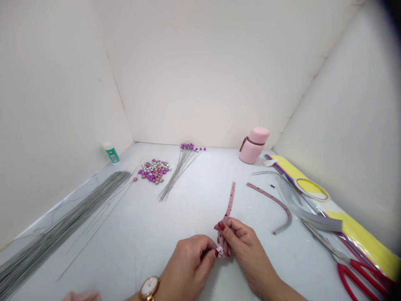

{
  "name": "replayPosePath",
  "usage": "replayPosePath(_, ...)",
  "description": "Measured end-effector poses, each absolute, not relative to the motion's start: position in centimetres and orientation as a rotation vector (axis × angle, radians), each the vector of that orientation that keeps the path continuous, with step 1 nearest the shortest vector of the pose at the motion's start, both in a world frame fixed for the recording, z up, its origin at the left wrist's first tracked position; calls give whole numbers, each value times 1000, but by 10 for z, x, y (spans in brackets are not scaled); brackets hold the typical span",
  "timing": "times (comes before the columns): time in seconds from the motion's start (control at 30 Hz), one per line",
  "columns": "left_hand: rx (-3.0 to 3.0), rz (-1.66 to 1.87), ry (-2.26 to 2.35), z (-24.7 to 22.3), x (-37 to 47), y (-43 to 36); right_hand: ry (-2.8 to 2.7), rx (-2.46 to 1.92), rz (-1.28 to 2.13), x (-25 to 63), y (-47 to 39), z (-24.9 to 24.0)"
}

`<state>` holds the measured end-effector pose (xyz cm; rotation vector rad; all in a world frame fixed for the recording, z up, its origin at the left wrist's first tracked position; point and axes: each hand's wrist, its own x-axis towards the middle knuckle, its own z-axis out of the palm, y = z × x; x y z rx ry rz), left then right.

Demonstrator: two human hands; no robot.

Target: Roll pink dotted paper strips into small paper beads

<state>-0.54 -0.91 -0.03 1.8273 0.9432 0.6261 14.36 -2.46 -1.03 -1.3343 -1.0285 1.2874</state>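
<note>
A pink paper strip (230, 202) with red hearts is held between my two hands near the front middle of the table. Its lower end is folded into a small flat knot, and the long free end points up and away. My left hand (191, 261) pinches the knot from the left between thumb and finger. On the other side, my right hand (246, 246) grips the strip just above the knot, thumb over it and fingers curled behind. To the right lies a second curved heart-patterned strip (275, 200), apart from my hands.
Grey wires (78, 217) lie along the left, near a pile of small purple, pink and silver pieces (155, 170) and a glue stick (111, 152). Purple-tipped wires (181, 167) and a pink flask (253, 146) stand behind. Red-handled scissors (344, 259), tape roll (311, 189), yellow packets (372, 242) lie right.
</note>
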Motion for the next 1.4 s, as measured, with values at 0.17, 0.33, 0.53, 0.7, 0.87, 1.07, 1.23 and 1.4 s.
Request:
replayPosePath(0.17,1616,583,961,-6,-3,-8,-1088,-1332,1361,144,-24,-11)
replayPosePath(0.33,1630,581,982,-4,-3,-7,-1108,-1358,1406,141,-25,-12)
replayPosePath(0.53,1609,630,878,2,-3,-5,-1082,-1342,1379,144,-24,-16)
replayPosePath(0.7,1670,686,975,0,-4,-5,-1081,-1343,1373,143,-24,-16)
replayPosePath(0.87,1948,741,1003,-3,-5,-6,-1151,-1372,1337,141,-25,-14)
replayPosePath(1.07,2267,720,945,-8,-8,-4,-1188,-1371,1317,141,-26,-12)
replayPosePath(1.23,1972,726,1012,-4,-5,-6,-1204,-1395,1166,143,-27,-11)
replayPosePath(1.4,1376,628,1057,-9,4,-2,-1102,-1356,1219,144,-25,-12)
